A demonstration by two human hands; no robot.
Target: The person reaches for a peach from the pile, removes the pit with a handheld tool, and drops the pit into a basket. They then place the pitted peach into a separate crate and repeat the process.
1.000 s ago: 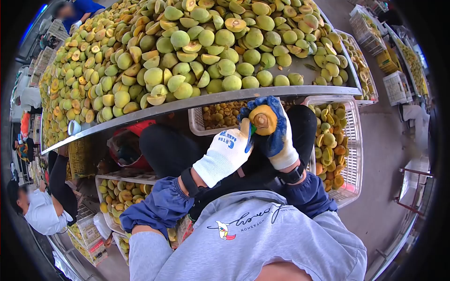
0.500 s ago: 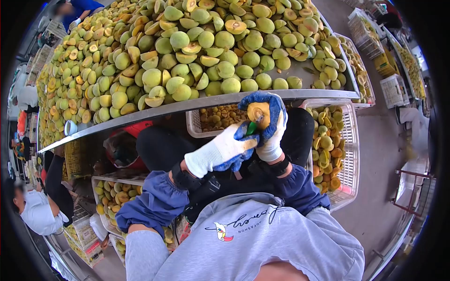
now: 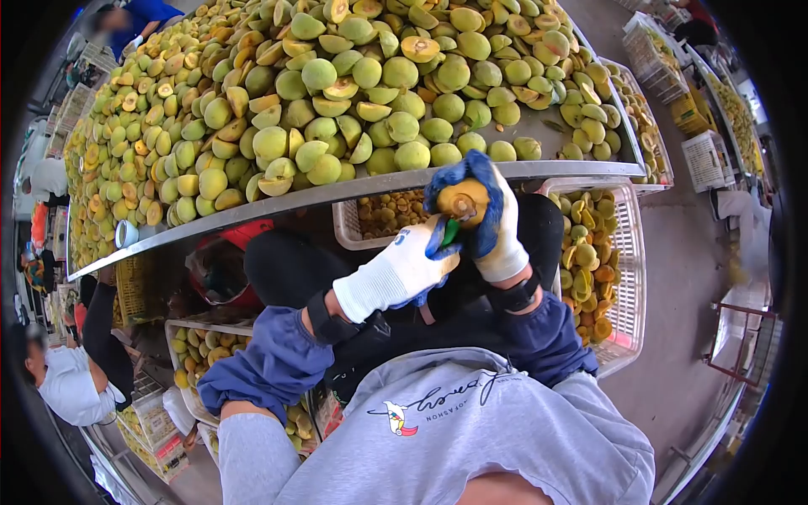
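In the head view my right hand (image 3: 498, 227), in a white glove with blue coating, is closed around a peach half (image 3: 463, 203). The cut yellow face points up, with a brown stone or its hollow at the centre. My left hand (image 3: 412, 257), gloved the same way, is wrapped round a green-handled tool (image 3: 451, 231) right beside the fruit. The tool's working end is hidden between fruit and glove. Both hands are close together in front of the metal table edge, above my lap.
A metal-edged table (image 3: 362, 183) bears a big heap of green-yellow peach halves (image 3: 320, 126). A white crate (image 3: 627, 278) of cut fruit stands at right, another crate (image 3: 175, 353) at left. Below the table edge is a crate (image 3: 347, 227) of small brownish pieces. Other people sit at far left.
My right hand has shifted slightly up and its wrist leans further right, with the peach half turned a little. My left hand stays close beside it, still holding the green-handled tool.
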